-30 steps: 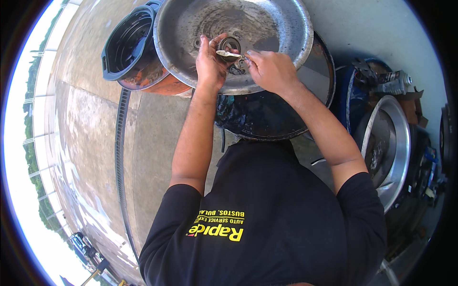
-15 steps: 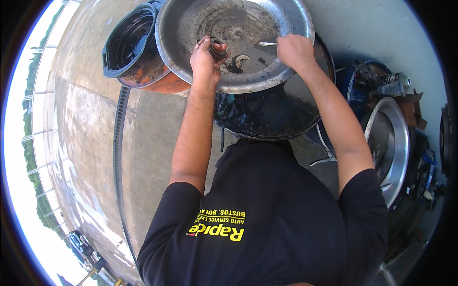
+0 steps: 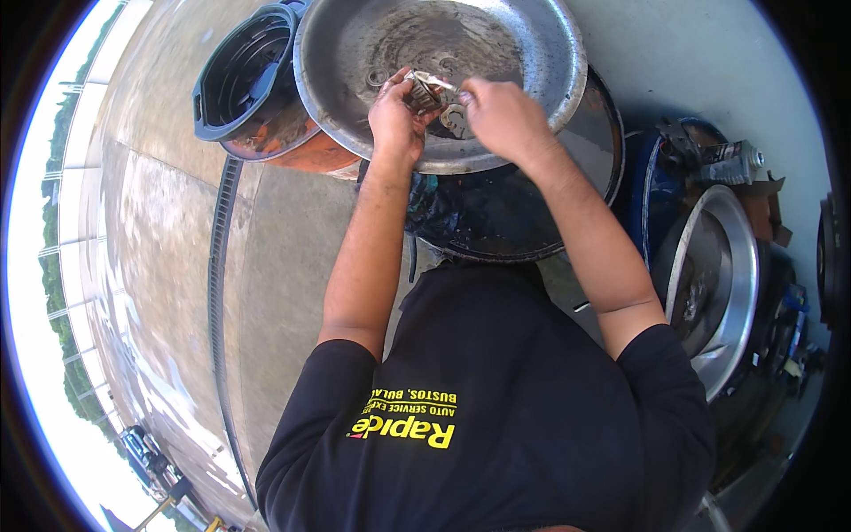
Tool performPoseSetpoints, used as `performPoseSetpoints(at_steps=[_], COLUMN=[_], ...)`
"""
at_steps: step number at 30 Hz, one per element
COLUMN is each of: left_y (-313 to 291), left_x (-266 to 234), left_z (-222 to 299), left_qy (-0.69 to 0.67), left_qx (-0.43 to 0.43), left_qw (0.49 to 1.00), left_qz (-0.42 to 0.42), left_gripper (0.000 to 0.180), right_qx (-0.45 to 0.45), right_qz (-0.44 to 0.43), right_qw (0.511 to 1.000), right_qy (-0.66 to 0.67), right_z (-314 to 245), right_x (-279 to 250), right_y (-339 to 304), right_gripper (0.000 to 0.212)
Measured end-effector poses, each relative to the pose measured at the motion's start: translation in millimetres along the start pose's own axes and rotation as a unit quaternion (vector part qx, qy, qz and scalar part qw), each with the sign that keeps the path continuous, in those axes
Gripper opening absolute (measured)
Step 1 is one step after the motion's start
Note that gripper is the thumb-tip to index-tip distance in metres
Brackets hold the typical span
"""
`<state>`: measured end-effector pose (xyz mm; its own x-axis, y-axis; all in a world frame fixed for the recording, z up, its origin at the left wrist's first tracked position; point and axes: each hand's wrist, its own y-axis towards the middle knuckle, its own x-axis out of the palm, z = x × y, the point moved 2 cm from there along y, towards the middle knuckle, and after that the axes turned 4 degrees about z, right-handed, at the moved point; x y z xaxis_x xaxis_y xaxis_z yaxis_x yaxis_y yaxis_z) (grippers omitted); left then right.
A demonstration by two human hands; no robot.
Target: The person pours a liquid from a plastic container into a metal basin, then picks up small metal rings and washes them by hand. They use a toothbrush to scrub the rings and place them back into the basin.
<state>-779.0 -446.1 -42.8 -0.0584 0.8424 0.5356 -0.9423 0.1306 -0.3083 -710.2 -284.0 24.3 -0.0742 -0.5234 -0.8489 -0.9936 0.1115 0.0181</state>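
Note:
My left hand (image 3: 396, 120) is closed around a dark, greasy, ribbed cylindrical metal part (image 3: 425, 97) that looks like a roller bearing. It holds this part over a wide metal basin (image 3: 542, 62). My right hand (image 3: 503, 115) grips a slim tool with a whitish end (image 3: 438, 82), perhaps a small brush. The tool's end lies against the top of the part, or just above it. In the basin, below the hands, rests a pale metal ring (image 3: 456, 118). A thinner ring (image 3: 376, 79) lies left of the part. Dark grime coats the basin's bottom.
The basin sits on a dark drum (image 3: 496, 208). To its left, a black drain pan (image 3: 208, 97) stands on an orange drum (image 3: 292, 151). On the right are a blue drum (image 3: 645, 191), a spray can (image 3: 734, 161) and another metal basin (image 3: 743, 257). A floor grate (image 3: 218, 266) runs along the left.
My right hand has moved left, bringing the tool from the basin's right side to the part. My left hand has shifted slightly right and tilted the part.

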Motion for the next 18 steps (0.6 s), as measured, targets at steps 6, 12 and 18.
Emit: performPoseSetpoints(at_steps=[6, 12, 18], left_y=[3, 2, 8], left_x=[2, 9, 11], left_z=[-1, -16, -28], left_qy=[-0.027, -0.046, -0.086], left_qx=[0.026, 0.033, 0.095], left_qw=[0.999, 0.998, 0.992], left_qz=[0.005, -0.004, -0.003], left_gripper=[0.040, 0.043, 0.043], right_qx=[-0.038, 0.018, 0.039], right_qz=[0.048, 0.069, 0.047], right_qw=[0.992, 0.989, 0.989], right_qy=[0.107, 0.133, 0.137], right_z=[5, -13, -13], right_x=[30, 36, 32], right_y=[-24, -20, 0], right_gripper=[0.026, 0.028, 0.030])
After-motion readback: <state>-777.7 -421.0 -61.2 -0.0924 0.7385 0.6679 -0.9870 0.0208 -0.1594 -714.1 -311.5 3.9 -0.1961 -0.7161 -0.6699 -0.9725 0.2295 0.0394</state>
